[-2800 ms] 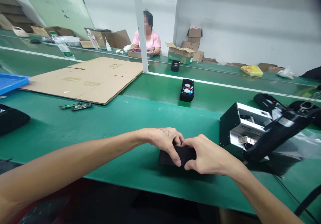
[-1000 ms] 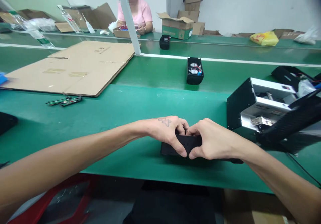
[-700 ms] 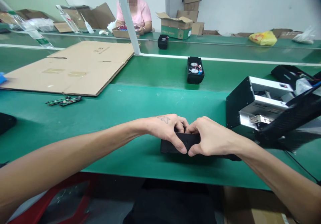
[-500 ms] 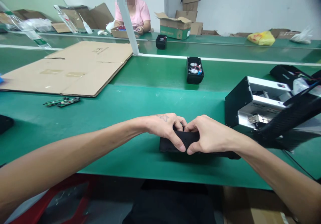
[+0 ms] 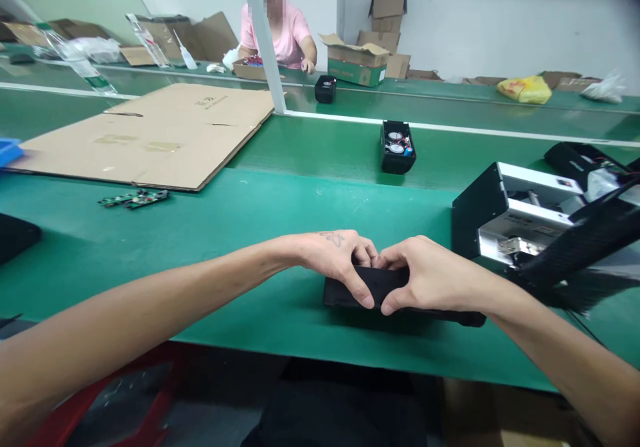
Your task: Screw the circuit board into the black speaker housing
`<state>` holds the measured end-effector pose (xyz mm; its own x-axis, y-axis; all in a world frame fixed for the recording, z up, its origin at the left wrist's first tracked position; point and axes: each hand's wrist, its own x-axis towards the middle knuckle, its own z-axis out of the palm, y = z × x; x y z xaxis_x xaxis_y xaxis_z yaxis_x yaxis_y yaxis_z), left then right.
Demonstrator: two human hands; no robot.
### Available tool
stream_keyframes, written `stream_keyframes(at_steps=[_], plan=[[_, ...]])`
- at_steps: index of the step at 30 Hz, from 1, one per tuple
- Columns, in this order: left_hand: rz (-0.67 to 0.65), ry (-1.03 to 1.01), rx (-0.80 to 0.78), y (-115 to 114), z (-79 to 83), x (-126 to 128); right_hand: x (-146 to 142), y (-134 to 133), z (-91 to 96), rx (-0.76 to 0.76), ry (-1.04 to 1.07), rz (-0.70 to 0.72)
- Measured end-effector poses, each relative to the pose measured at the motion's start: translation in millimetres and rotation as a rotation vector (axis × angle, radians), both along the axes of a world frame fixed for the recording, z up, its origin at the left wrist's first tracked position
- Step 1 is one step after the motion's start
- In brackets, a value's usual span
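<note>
A flat black case (image 5: 379,285) lies on the green bench (image 5: 250,233) near its front edge. Both my hands press on top of it, side by side. My left hand (image 5: 336,261) curls over the case's left half, thumb down its near face. My right hand (image 5: 431,279) covers the right half, fingers closed over the top, thumb meeting the left thumb. Most of the case's top is hidden under the hands.
A black and silver metal box (image 5: 510,213) stands to the right, with a black brush-like part (image 5: 585,243) leaning on it. An open black unit (image 5: 397,147) sits on the belt behind. Flat cardboard (image 5: 160,133) and small circuit boards (image 5: 134,199) lie left. A co-worker (image 5: 285,27) sits at the far bench.
My hands have stayed clamped on the black case. The view has shifted slightly, and the small black unit on the far belt sits further left.
</note>
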<state>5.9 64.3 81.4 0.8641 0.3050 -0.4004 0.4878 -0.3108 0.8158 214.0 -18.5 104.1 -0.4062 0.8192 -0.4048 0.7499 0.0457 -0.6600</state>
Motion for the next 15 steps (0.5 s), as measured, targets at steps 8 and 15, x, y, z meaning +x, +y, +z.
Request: stream_keyframes(at_steps=[8, 15], plan=[[-0.007, 0.001, 0.011, -1.1, -2.5, -1.0, -5.1, -2.1, 4.6, 0.007, -0.072, 0.051], [0.015, 0.015, 0.004, -2.2, -0.5, 0.1, -11.9, 1.8, 1.7, -0.088, -0.037, -0.036]])
